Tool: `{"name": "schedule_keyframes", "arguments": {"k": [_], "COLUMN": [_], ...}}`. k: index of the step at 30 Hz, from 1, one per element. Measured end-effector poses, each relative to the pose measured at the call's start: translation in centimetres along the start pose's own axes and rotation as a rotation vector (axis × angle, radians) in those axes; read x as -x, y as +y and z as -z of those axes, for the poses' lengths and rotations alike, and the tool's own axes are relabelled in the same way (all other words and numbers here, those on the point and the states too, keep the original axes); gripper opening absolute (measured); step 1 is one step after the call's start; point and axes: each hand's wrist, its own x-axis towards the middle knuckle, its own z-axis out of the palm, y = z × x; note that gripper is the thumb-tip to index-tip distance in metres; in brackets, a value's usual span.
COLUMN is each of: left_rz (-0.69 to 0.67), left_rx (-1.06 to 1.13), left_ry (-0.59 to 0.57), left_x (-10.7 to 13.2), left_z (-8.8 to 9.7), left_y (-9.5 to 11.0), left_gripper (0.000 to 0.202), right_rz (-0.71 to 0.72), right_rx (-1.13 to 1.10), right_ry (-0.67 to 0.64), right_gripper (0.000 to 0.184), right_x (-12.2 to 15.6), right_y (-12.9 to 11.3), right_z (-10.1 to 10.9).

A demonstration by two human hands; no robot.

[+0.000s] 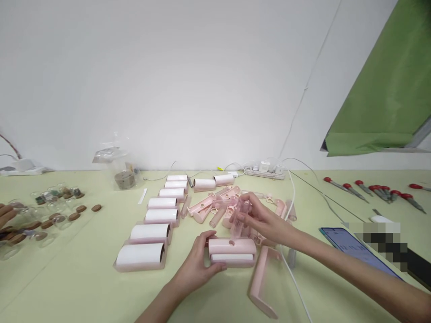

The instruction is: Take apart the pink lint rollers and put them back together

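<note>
My left hand grips the left end of a pink plastic case that rests on the table with a white roll showing along its front. Just behind that case, my right hand pinches a clear pinkish plastic tube, held roughly upright. A separate pink cover piece lies to the right of the case. Behind my hands is a pile of loose pink parts and clear tubes. Several white rolls in pink holders form a column on the left.
A power strip stands by the wall, and a white cable runs forward past my right arm. A phone and red-tipped tools lie right. Far left, another person's hand is near glass jars and cork lids.
</note>
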Motion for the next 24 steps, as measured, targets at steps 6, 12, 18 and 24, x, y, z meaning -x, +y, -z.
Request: {"name": "schedule_keyframes", "arguments": {"k": [6,12,18,24], "left_rz": [-0.031,-0.010,0.016,0.049], "left_rx": [-0.050,-0.039,-0.057,-0.086], "left_ry": [0.003,0.001,0.008,0.043], "left_x": [0.1,0.0,0.1,0.6], "left_z": [0.1,0.1,0.1,-0.4], "left_y": [0.2,0.1,0.2,0.9], "left_gripper": [0.053,0.058,0.058,0.059], "right_rz": [-0.033,0.021,0.085,0.018], "right_rx": [-0.012,0.101,0.136,0.157], "right_ry": [-0.082,-0.169,-0.167,0.074], "right_gripper": [0.027,0.024,0.020,0.022], "right_x": [0.8,0.4,0.1,0.6], "right_y": [-0.5,-0.5,-0.7,-0.5], "right_z": [-0.4,-0.2,-0.3,-2.2]}}
